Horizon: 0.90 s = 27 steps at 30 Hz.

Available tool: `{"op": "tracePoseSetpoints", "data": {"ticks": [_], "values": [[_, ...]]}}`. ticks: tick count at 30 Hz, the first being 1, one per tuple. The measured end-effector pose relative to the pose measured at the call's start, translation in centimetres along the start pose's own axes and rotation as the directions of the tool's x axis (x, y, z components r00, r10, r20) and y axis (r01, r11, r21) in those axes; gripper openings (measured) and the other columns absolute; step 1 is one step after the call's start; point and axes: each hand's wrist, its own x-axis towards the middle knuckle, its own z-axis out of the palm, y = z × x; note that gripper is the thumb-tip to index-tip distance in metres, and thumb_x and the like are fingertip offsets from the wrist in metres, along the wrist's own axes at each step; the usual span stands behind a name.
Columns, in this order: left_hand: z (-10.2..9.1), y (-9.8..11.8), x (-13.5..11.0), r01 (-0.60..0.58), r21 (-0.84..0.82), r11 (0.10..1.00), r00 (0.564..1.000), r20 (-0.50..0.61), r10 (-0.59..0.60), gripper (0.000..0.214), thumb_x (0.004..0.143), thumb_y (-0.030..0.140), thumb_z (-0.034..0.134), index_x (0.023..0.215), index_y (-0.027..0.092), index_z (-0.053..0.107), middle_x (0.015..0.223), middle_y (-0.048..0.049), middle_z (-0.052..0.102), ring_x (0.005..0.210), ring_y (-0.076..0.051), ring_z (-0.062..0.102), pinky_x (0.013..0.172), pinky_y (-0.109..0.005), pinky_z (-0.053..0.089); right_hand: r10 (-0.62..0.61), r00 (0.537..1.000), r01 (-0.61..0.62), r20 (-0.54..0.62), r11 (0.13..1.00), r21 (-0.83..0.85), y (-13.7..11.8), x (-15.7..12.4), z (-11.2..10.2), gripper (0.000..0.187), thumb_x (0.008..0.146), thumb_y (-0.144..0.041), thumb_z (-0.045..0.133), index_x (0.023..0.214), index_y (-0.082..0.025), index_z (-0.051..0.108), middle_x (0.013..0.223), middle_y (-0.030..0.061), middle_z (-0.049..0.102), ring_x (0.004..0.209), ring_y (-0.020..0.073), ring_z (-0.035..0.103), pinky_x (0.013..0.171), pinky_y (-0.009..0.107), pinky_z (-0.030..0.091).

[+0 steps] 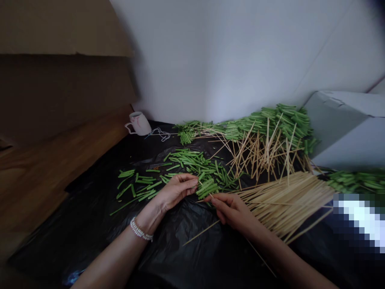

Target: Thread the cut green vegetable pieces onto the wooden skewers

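Several cut green bean pieces (208, 188) sit side by side on a thin bamboo skewer (211, 196) between my two hands. My left hand (180, 188), with a beaded bracelet at the wrist, is closed in a pinch at the left end of this row, on what looks like a green bean piece (201, 176). My right hand (230, 206) pinches the skewer at the right end of the row. Just beyond my hands, loose green bean pieces (192, 158) lie scattered on a black plastic sheet (177, 249).
Loose bamboo skewers (288, 200) lie in a thick bundle to the right. Behind them, filled skewers (270, 124) of green beans are piled against the wall. A white mug (139, 123) with a cord stands back left. A cardboard box (66, 80) and a white box (345, 124) flank the sheet.
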Motion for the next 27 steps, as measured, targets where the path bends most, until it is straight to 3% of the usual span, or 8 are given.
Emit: {"op": "tracePoseSetpoints", "data": {"ticks": [10, 13, 16, 18, 21, 25, 27], "values": [[0.5, -0.8, -0.2, -0.002, 0.085, 0.996, 0.999, 0.041, -0.001, 0.022, 0.062, 0.026, 0.085, 0.075, 0.014, 0.072, 0.079, -0.0016, 0.067, 0.074, -0.012, 0.062, 0.072, -0.026, 0.046, -0.036, 0.999, 0.036, 0.007, 0.999, 0.015, 0.1, -0.1, 0.1, 0.047, 0.085, -0.058, 0.051, 0.095, -0.015, 0.068, 0.042, -0.0072, 0.043, 0.038, 0.0064, 0.031, 0.041, 0.021, 0.02], [0.6, -0.6, -0.2, -0.071, 0.133, 0.989, 0.997, 0.015, 0.07, 0.024, 0.064, 0.031, 0.084, 0.077, 0.014, 0.073, 0.079, -0.002, 0.068, 0.073, -0.012, 0.06, 0.072, -0.026, 0.046, -0.01, 1.0, 0.01, 0.001, 0.999, 0.041, -0.2, -0.1, -0.2, 0.046, 0.085, -0.057, 0.053, 0.098, -0.015, 0.067, 0.042, -0.0075, 0.044, 0.037, 0.0058, 0.031, 0.039, 0.02, 0.019], [0.3, -0.2, 0.1, -0.206, 0.305, 0.93, 0.972, -0.043, 0.229, 0.025, 0.071, 0.038, 0.077, 0.082, 0.015, 0.074, 0.081, -0.0036, 0.07, 0.073, -0.012, 0.06, 0.074, -0.026, 0.045, 0.013, 0.998, -0.007, -0.069, 0.995, 0.095, -0.5, -0.1, -0.9, 0.045, 0.086, -0.055, 0.053, 0.103, -0.015, 0.066, 0.043, -0.008, 0.045, 0.034, 0.005, 0.03, 0.036, 0.019, 0.016], [-0.3, 0.1, 0.4, -0.287, 0.488, 0.825, 0.933, -0.054, 0.356, 0.023, 0.076, 0.037, 0.072, 0.085, 0.015, 0.074, 0.085, -0.0052, 0.072, 0.078, -0.015, 0.062, 0.078, -0.028, 0.046, 0.014, 0.99, 0.006, -0.143, 0.991, 0.136, -0.6, 0.0, -1.3, 0.045, 0.086, -0.054, 0.053, 0.104, -0.015, 0.065, 0.043, -0.0083, 0.045, 0.031, 0.0043, 0.029, 0.035, 0.019, 0.015], [-1.1, 0.2, 1.0, -0.353, 0.746, 0.565, 0.862, 0.025, 0.507, 0.017, 0.081, 0.031, 0.067, 0.087, 0.016, 0.074, 0.09, -0.0069, 0.072, 0.086, -0.019, 0.063, 0.082, -0.032, 0.046, 0.006, 0.978, 0.031, -0.208, 0.985, 0.172, -0.8, 0.1, -1.7, 0.044, 0.085, -0.053, 0.054, 0.104, -0.015, 0.064, 0.044, -0.0083, 0.047, 0.03, 0.0036, 0.028, 0.034, 0.019, 0.015], [-1.5, -0.6, 1.3, -0.38, 0.91, 0.167, 0.795, 0.229, 0.562, 0.017, 0.087, 0.025, 0.059, 0.095, 0.02, 0.073, 0.092, -0.0066, 0.069, 0.09, -0.021, 0.06, 0.086, -0.036, 0.044, 0.017, 0.977, 0.021, -0.212, 0.984, 0.176, -0.9, 0.1, -1.5, 0.044, 0.085, -0.053, 0.055, 0.103, -0.015, 0.064, 0.044, -0.0081, 0.048, 0.03, 0.0037, 0.029, 0.033, 0.018, 0.016], [-1.5, -1.1, 1.2, -0.375, 0.927, 0.02, 0.771, 0.3, 0.562, 0.019, 0.088, 0.025, 0.058, 0.098, 0.021, 0.073, 0.094, -0.0065, 0.068, 0.093, -0.022, 0.056, 0.088, -0.038, 0.042, 0.017, 0.979, 0.019, -0.201, 0.985, 0.172, -0.8, 0.1, -1.4, 0.044, 0.084, -0.054, 0.055, 0.102, -0.015, 0.064, 0.045, -0.008, 0.048, 0.03, 0.0037, 0.029, 0.033, 0.018, 0.017]]}}
